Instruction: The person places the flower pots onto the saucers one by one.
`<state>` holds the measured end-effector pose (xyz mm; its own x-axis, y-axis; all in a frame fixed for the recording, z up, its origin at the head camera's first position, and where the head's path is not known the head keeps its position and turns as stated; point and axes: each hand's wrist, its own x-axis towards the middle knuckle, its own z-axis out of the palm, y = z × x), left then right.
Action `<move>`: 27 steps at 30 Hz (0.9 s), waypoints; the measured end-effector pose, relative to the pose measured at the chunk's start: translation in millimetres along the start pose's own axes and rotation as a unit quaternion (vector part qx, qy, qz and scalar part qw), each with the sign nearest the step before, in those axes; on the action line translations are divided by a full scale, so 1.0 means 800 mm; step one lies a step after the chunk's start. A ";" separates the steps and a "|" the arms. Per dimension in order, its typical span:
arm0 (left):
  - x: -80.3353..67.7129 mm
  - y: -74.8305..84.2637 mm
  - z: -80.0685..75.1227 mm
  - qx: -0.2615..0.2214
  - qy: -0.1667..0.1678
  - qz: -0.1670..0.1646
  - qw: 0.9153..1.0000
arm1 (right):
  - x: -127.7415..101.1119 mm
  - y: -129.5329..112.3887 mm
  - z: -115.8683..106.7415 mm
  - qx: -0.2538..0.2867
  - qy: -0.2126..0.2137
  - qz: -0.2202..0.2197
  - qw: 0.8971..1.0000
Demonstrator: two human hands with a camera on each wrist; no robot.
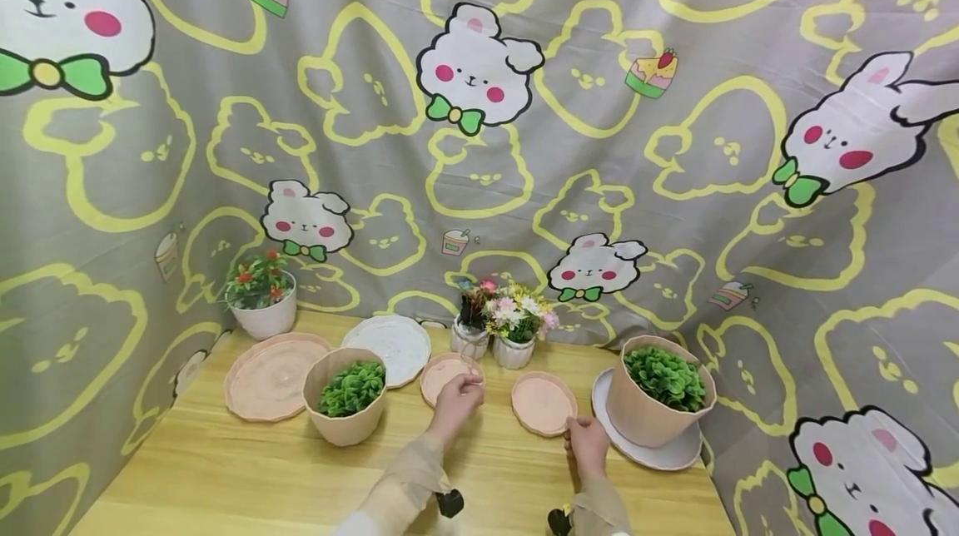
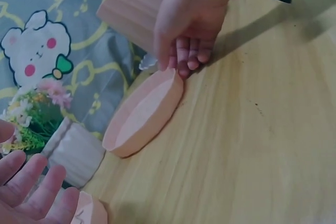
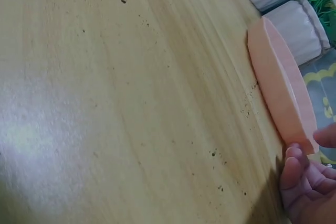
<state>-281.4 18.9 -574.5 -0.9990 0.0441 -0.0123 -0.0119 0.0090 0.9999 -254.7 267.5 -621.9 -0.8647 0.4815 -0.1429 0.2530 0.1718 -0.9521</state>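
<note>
Two small round peach saucers with raised rims lie on the wooden table. At the near right rim of the right saucer (image 1: 544, 404), my right hand (image 1: 588, 443) pinches the edge between thumb and curled fingers. The left wrist view shows this saucer (image 2: 144, 116) from the side, low on the tabletop. My left hand (image 1: 459, 404) is over the near right side of the left saucer (image 1: 444, 376), covering part of it. Its fingers look loose and spread in the left wrist view, holding nothing.
A large peach pot with green leaves (image 1: 618, 394) stands on a white saucer (image 1: 659, 459) at right; a similar pot (image 1: 345, 429) is at left. Behind are a large peach plate (image 1: 262, 378), a white plate (image 1: 404, 349) and small flower pots (image 1: 514, 353). Dark crumbs (image 3: 214, 154) dot the table.
</note>
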 end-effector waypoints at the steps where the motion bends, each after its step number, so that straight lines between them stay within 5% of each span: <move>1: 0.004 0.000 0.003 0.000 0.002 -0.002 1.000 | 0.000 0.000 0.000 0.007 -0.002 0.002 1.000; 16: 0.071 -0.002 0.063 0.123 0.037 0.047 0.991 | 0.003 0.005 0.005 0.078 -0.016 0.033 0.996; 27: 0.112 -0.008 0.088 0.180 0.040 0.049 0.982 | 0.005 0.013 0.005 0.055 -0.006 0.026 0.998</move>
<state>-367.5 92.9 -582.2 -0.9950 -0.0156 0.0986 0.0863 0.3624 0.9280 -256.9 267.7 -633.4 -0.8573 0.4764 -0.1951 0.2489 0.0517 -0.9672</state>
